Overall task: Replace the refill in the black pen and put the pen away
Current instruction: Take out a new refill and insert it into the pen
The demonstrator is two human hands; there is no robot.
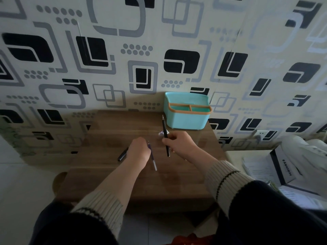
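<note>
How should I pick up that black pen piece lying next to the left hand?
Take the black pen piece across its middle, coming straight down from above. It lies flat on the wooden table, slanting, so its long sides are free for finger and thumb. Its far end is hidden behind the left hand, so a grip nearer the visible rounded end looks easier.

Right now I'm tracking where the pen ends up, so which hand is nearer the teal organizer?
Right. The right hand, gripping the black pen, sits just in front of the teal organizer. The left hand, holding the refill, is farther back and to the organizer's left.
</note>
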